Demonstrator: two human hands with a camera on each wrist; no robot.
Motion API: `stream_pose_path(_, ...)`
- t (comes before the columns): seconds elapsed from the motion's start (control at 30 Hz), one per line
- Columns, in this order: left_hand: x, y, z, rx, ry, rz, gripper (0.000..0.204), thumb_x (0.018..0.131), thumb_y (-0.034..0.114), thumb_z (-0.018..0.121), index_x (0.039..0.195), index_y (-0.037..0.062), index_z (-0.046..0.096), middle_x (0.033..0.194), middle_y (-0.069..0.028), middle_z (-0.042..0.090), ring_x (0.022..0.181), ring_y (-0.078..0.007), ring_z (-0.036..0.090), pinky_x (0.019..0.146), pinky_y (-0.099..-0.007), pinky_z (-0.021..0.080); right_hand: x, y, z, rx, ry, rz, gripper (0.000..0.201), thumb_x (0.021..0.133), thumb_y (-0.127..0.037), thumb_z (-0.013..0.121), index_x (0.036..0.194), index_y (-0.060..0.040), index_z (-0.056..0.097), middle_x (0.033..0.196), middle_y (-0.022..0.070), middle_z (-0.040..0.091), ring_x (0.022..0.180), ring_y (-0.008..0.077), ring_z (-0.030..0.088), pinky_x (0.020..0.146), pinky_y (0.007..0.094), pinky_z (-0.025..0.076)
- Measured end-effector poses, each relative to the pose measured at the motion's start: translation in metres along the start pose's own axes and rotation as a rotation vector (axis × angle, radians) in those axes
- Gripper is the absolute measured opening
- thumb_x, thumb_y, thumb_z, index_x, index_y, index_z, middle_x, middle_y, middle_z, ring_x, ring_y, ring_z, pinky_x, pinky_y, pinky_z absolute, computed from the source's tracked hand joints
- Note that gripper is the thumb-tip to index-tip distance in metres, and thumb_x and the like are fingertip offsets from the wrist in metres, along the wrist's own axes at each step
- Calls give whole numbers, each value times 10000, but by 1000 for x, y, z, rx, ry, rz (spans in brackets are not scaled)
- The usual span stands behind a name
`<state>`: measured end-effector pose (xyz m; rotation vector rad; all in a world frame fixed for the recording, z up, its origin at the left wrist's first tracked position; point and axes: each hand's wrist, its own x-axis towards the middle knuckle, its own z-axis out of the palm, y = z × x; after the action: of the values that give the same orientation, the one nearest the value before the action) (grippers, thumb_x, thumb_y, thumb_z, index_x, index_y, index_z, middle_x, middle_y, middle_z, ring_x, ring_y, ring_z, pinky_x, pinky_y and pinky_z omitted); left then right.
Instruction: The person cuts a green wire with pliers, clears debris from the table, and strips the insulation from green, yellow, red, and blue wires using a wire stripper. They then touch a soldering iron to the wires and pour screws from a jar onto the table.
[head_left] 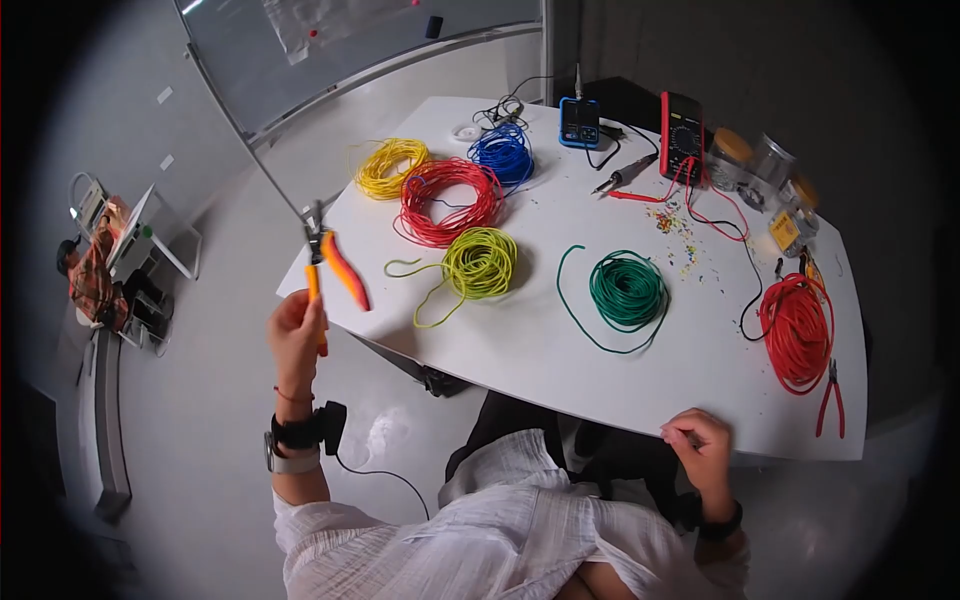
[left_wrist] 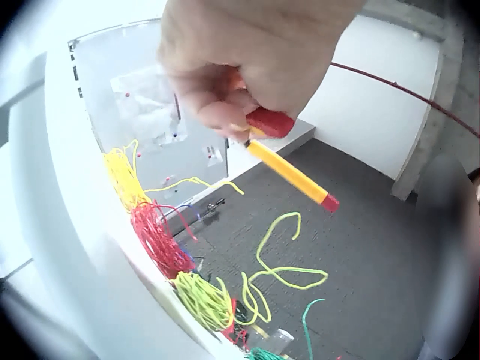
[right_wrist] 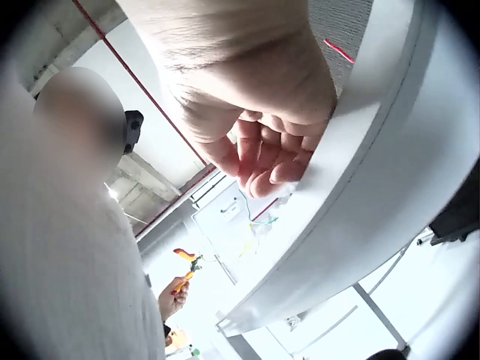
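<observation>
My left hand [head_left: 295,335] grips one handle of a pair of pliers [head_left: 345,272] with orange, yellow and red handles. They are raised off the table's left edge, metal head pointing up, the other handle spread away. In the left wrist view, the hand [left_wrist: 240,56] covers most of the pliers, leaving a yellow handle with a red end [left_wrist: 294,176] showing. My right hand [head_left: 699,443] is at the table's front edge with nothing in it, its fingers [right_wrist: 262,161] loosely curled. The lime-green wire coil [head_left: 480,263] is the coil nearest the pliers.
Yellow [head_left: 392,167], red [head_left: 450,203], blue [head_left: 503,155] and dark green [head_left: 628,290] wire coils lie on the white table [head_left: 500,350]. A multimeter [head_left: 682,135], soldering iron [head_left: 628,172] and jars [head_left: 732,146] are behind. At right are another red coil [head_left: 797,333] and red-handled pliers [head_left: 832,400].
</observation>
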<state>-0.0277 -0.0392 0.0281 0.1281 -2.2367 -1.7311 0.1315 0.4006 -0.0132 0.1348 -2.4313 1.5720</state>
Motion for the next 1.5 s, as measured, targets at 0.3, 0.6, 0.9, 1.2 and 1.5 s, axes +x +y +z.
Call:
stream_pose_path(0.3, -93, 56, 12, 31, -110, 297, 152, 732, -25, 574, 882, -49, 576, 602, -25, 553, 454, -61, 501, 409, -172, 374, 17, -49, 46, 620, -471, 31, 360, 834, -179, 562, 1110, 40, 489, 911, 115, 603, 831, 165, 585, 720, 262, 458)
stream_pose_path(0.6, -133, 48, 125, 111, -417, 694, 216, 667, 93, 703, 805, 8, 561, 544, -51, 535, 430, -132, 522, 415, -223, 395, 21, -58, 73, 1018, -466, 190, 589, 879, -327, 487, 1299, 1, 236, 1169, 167, 451, 1016, 220, 518, 804, 339, 456)
stream_pose_path(0.9, -142, 70, 145, 117, -505, 625, 150, 696, 89, 677, 766, 0, 579, 544, -55, 562, 444, -114, 547, 432, -196, 401, -9, -40, 59, 824, -144, 301, 298, 919, -202, 427, 1143, -5, 425, 725, 18, 491, 563, 49, 453, 489, 182, 365)
stream_pose_path(1.2, -105, 76, 133, -198, -484, 553, 247, 693, 70, 681, 890, -19, 561, 837, -107, 589, 737, -170, 551, 674, -259, 424, -8, -54, 22, 246, -85, 51, 224, 860, -193, 545, 926, 20, 566, 635, 11, 513, 527, 47, 422, 496, 197, 350)
stream_pose_path(1.5, -87, 94, 157, -95, -915, 574, 233, 669, 95, 719, 847, 0, 604, 809, -90, 610, 729, -176, 571, 658, -262, 434, -6, -56, 16, 47, -105, -2, 206, 839, -167, 570, 927, 19, 562, 592, 73, 523, 493, 82, 438, 480, 216, 369)
